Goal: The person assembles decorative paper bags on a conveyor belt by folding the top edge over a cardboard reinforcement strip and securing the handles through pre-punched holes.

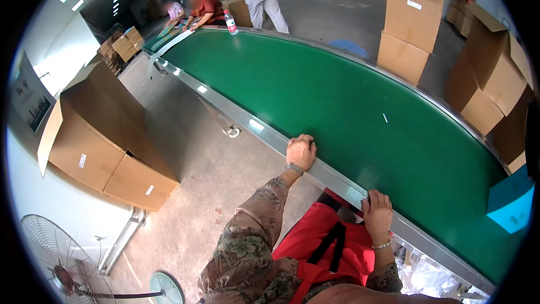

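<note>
My left hand (302, 152) is closed over the near metal edge (260, 128) of a long table-height conveyor, its knuckles up by the green belt (270, 79). Farther right along the same edge, my right hand (378, 212) curls its fingers over the metal. Between the two arms hangs a red apron (323, 236) with black straps, close to the conveyor's side. A thin white strip (385, 118) lies on the belt beyond my hands.
A blue box (511, 200) sits on the belt at the right. Toward the far end stands a bottle (230, 23), with people at work beyond it. Tall cartons (107, 141) stand on the left, others (413, 14) across the belt. A fan (56, 264) is at lower left.
</note>
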The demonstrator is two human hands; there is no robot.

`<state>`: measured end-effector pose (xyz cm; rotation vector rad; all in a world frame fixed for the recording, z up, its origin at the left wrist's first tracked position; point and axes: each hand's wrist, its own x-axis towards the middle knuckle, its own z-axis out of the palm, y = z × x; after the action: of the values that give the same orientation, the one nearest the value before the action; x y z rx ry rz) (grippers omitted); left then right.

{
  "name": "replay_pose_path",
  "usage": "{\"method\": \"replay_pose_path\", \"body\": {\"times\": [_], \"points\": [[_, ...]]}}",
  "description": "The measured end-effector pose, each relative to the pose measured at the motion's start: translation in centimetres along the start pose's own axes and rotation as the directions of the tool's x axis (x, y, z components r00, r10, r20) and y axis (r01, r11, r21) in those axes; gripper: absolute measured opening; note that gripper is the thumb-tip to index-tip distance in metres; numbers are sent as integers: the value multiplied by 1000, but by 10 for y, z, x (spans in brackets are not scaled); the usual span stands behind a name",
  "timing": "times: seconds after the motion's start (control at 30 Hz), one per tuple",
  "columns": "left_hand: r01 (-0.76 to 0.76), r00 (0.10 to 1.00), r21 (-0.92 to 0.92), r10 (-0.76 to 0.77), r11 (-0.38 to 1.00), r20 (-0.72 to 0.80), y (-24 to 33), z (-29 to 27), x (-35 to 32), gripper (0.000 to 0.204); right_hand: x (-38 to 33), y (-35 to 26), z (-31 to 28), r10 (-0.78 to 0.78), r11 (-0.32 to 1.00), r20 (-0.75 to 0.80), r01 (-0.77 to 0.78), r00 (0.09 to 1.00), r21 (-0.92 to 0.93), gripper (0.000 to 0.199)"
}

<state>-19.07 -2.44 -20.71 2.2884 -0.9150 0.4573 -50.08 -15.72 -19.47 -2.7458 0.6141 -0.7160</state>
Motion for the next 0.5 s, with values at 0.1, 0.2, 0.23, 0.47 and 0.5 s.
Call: {"method": "replay_pose_path", "body": {"times": [0.1, 0.2, 0.23, 0.47, 0.5], "points": [[-2, 1000, -9, 1, 1000, -19, -1, 1, 0, 18, 0, 0, -1, -3, 1000, 0, 3, 1000, 10, 35], [-4, 1000, -16, 3, 1000, -27, -1, 2, -1, 18, 0, -1, -1, -6, 1000, 3, 6, 1000, 17, 34], [2, 1000, -8, -2, 1000, -28, -2, 2, -1, 18, 0, -1, -1, -8, 1000, -2, 8, 1000, 16, 34], [-7, 1000, -3, 7, 1000, -14, -4, 5, -1, 19, 0, -1, -1, -25, 1000, -15, 26, 1000, 18, 35], [-8, 1000, -2, 8, 1000, -15, -4, 5, -1, 19, 0, -1, -1, -23, 1000, -14, 23, 1000, 16, 35]]}}
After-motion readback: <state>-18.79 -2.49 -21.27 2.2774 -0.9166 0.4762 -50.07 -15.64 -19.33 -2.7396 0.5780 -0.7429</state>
